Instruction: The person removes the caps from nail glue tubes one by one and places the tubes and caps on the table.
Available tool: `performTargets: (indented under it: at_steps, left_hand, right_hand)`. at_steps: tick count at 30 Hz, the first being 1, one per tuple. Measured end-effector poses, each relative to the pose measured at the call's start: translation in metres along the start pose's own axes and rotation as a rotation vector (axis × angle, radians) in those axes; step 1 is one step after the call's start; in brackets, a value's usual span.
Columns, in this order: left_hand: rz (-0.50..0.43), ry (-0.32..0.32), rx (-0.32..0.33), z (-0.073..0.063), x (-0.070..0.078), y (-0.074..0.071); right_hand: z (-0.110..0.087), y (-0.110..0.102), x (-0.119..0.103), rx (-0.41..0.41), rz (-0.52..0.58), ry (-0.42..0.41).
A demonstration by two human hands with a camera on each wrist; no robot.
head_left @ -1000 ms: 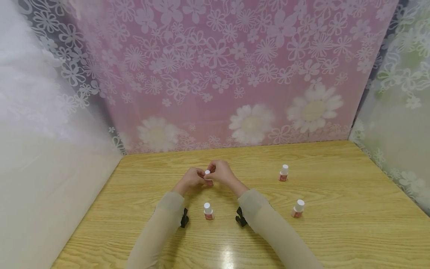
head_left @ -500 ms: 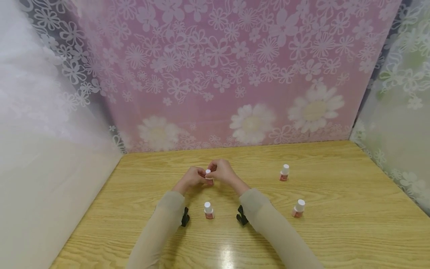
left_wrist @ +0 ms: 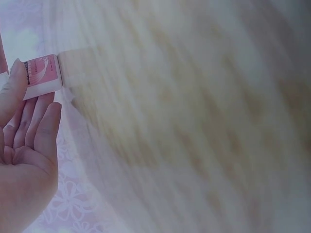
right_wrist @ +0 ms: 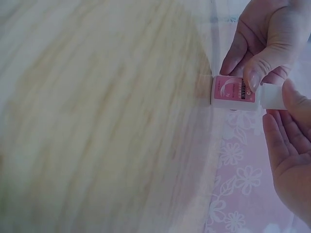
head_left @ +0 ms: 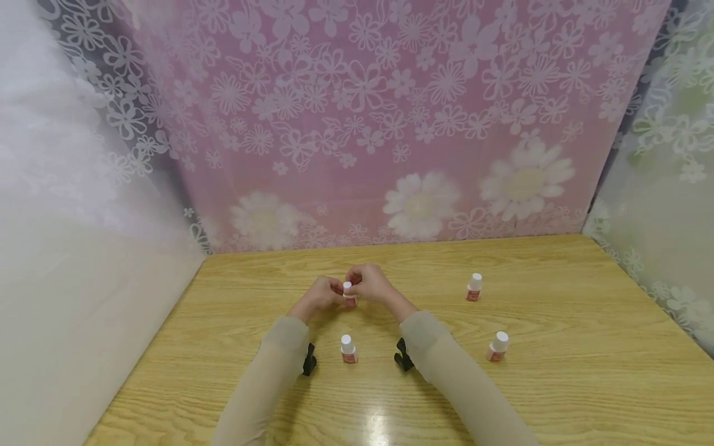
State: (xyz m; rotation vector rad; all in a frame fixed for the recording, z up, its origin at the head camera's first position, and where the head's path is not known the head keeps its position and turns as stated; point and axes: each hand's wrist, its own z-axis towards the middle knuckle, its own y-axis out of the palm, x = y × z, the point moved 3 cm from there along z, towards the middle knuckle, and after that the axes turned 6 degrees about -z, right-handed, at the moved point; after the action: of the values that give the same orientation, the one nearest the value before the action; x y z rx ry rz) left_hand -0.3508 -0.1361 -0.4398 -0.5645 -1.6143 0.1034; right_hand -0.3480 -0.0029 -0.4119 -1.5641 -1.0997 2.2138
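A small white bottle (head_left: pixel 350 302) with a pink label stands upright on the wooden table, between both hands. My left hand (head_left: pixel 322 293) holds its body; in the left wrist view the thumb lies across the pink label (left_wrist: pixel 43 70). With thumb and fingers, my right hand (head_left: pixel 370 285) pinches the white cap (right_wrist: pixel 272 96), which sits on the bottle's neck in the right wrist view. Nearer to me, between the forearms, stands a second bottle (head_left: pixel 348 351) of the same kind, touched by neither hand.
Two more capped bottles stand to the right, one farther back (head_left: pixel 473 288) and one nearer (head_left: pixel 498 348). A pink flowered curtain (head_left: pixel 346 124) closes off the table's far edge, with pale sheets at both sides. Black straps (head_left: pixel 404 356) show at the wrists.
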Motion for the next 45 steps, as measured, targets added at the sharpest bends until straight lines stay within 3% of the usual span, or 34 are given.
performTargets:
  at_steps: [12, 21, 28, 32, 45]
  left_hand:
    - [-0.019, -0.011, -0.014, 0.000, 0.001, 0.000]
    - [0.017, -0.010, -0.006, 0.001, 0.002, -0.002]
    - [0.021, -0.041, 0.000, -0.002, 0.003, 0.000]
    - [0.008, -0.022, -0.006, -0.002, 0.005, 0.001]
    - [0.091, -0.030, 0.017, -0.001, 0.001, 0.000]
  right_hand:
    - [-0.001, 0.000, -0.002, -0.021, 0.029, -0.042]
    - [-0.002, -0.001, -0.005, -0.010, 0.014, -0.064]
    - [-0.003, 0.000, -0.010, 0.045, -0.076, 0.000]
    - [-0.003, 0.001, -0.010, 0.085, -0.121, 0.042]
    - [-0.003, 0.002, -0.008, 0.099, -0.094, 0.057]
